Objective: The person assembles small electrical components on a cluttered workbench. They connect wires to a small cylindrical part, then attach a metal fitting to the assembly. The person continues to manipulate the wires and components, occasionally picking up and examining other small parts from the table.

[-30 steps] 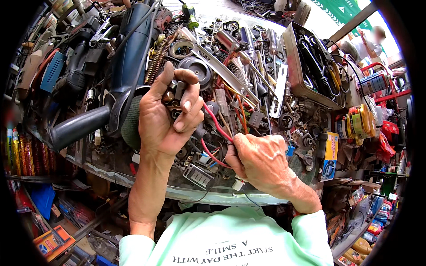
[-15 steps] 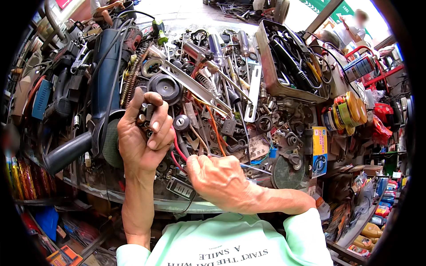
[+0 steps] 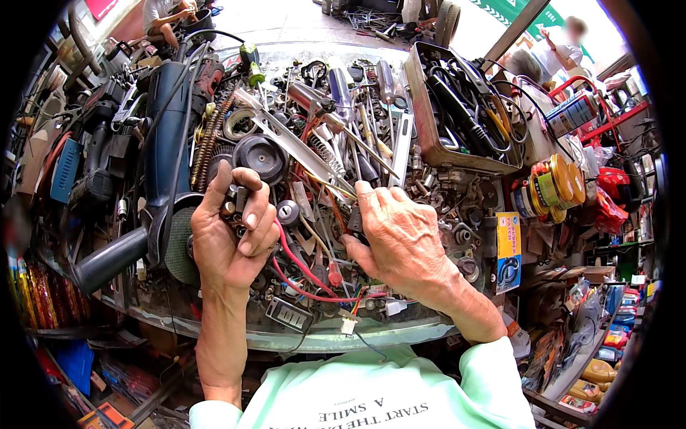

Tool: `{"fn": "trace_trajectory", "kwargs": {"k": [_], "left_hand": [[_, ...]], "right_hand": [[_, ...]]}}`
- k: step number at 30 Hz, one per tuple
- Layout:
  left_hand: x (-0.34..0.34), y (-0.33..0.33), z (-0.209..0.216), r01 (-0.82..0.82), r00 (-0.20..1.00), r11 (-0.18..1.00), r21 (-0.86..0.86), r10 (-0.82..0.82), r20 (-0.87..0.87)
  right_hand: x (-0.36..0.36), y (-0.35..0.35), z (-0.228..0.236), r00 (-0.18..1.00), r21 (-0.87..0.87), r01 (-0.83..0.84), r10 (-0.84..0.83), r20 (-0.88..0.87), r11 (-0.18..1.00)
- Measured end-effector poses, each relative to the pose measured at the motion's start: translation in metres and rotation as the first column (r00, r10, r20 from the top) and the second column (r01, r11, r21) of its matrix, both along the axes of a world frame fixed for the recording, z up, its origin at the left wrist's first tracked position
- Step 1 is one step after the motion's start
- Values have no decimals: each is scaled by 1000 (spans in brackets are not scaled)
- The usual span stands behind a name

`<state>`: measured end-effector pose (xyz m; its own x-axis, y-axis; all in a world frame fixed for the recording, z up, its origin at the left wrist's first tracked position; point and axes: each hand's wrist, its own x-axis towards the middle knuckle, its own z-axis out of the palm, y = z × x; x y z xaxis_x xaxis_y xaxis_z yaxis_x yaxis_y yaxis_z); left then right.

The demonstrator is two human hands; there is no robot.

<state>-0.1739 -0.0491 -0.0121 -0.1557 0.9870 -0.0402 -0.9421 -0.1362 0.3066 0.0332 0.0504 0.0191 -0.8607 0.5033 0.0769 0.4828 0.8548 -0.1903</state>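
My left hand [image 3: 239,225] is raised at the left of the heap, fingers curled round several small cylindrical metal pieces [image 3: 231,203]. My right hand [image 3: 407,232] reaches over the middle of the heap, palm down, its thumb and index finger apart. Between them a dark block [image 3: 354,220] shows among the loose parts; its contact with the fingers is unclear. The other fingertips are partly hidden. A red wire [image 3: 300,266] curves from beside my left hand to the bench's near edge. Close by are a white connector [image 3: 348,326] and a grey rectangular device [image 3: 289,314].
An angle grinder [image 3: 166,129] lies at left, its side handle [image 3: 111,254] pointing nearer. A tin box [image 3: 471,159] of cables stands at back right, beside stacked yellow-lidded cans [image 3: 561,179]. Metal strips [image 3: 404,146] and a black wheel [image 3: 261,159] top the heap. Two people are beyond.
My right hand has let go of the red wire and moved up and right over the heap, its fingers spreading. The wire now lies near the front edge. My left hand keeps its hold.
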Motion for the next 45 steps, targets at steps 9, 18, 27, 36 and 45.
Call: {"fn": "trace_trajectory", "kwargs": {"k": [9, 18, 27, 36, 45], "left_hand": [[0, -1, 3, 3, 999, 1000, -26, -2, 37], [-2, -3, 11, -42, 999, 999, -14, 42, 19], [-8, -5, 8, -51, 998, 999, -15, 50, -45], [-11, -6, 6, -39, 999, 998, -39, 40, 14], [-10, -5, 5, -7, 999, 999, -39, 9, 40]], "right_hand": [[-17, -10, -7, 992, -107, 99, -106, -61, 989], [-47, -41, 4, 963, -147, 18, -57, -262, 989], [-52, -72, -6, 995, 347, -68, 91, -51, 935], [-17, -54, 15, 971, 209, -128, 166, -175, 969], [-4, 8, -9, 992, 55, 114, -117, 52, 992]]}}
